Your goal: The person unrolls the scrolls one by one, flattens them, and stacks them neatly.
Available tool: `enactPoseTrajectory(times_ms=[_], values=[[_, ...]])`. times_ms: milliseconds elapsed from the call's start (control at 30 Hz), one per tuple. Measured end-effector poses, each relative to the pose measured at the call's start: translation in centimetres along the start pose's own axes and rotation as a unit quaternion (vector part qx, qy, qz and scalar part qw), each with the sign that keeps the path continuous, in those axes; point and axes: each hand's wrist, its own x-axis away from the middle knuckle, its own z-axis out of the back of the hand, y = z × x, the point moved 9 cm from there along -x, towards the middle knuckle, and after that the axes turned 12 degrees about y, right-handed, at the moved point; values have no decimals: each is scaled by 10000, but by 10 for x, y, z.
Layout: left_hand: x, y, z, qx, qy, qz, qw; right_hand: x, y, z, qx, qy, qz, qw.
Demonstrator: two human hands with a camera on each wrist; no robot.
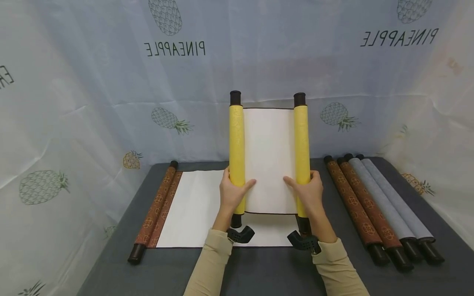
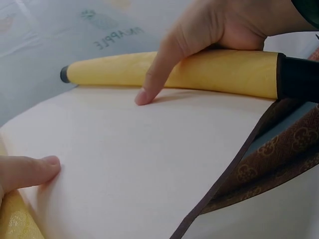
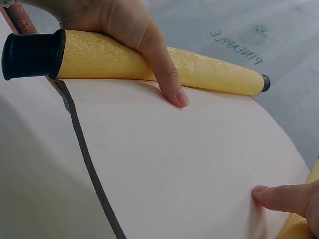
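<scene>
A yellow scroll (image 1: 269, 160), partly unrolled with its white sheet showing between two rolls, is held up before me. My left hand (image 1: 233, 191) grips the left yellow roll (image 1: 237, 139), its thumb on the white face. The right yellow roll (image 1: 301, 144) is gripped by my right hand (image 1: 308, 190), thumb likewise pressing the sheet. Black knobs cap the roll ends. In the left wrist view the left thumb (image 2: 158, 74) lies across the yellow roll; the right wrist view shows the right thumb (image 3: 167, 74) doing the same. Behind hangs or lies a brown-patterned scroll, spread on the table.
The brown scroll's white sheet (image 1: 192, 209) is spread on the dark table (image 1: 111, 271), its left roll (image 1: 157, 205) on the left. At right lie two rolled brown scrolls (image 1: 353, 201) and two grey ones (image 1: 385, 197). A pineapple-print cloth (image 1: 259, 49) hangs behind.
</scene>
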Motion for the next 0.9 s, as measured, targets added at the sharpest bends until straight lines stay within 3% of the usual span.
enactPoseTrajectory(times_ms=[333, 533, 900], values=[[-3, -4, 0, 87, -119, -80, 9999, -5, 1, 7, 100, -39, 160, 9998], [-3, -7, 0, 59, -332, 81, 9994, -9, 2, 11, 26, -21, 269, 9996], [-4, -11, 2, -50, -430, 298, 9986, -9, -2, 12, -40, -36, 446, 9990]])
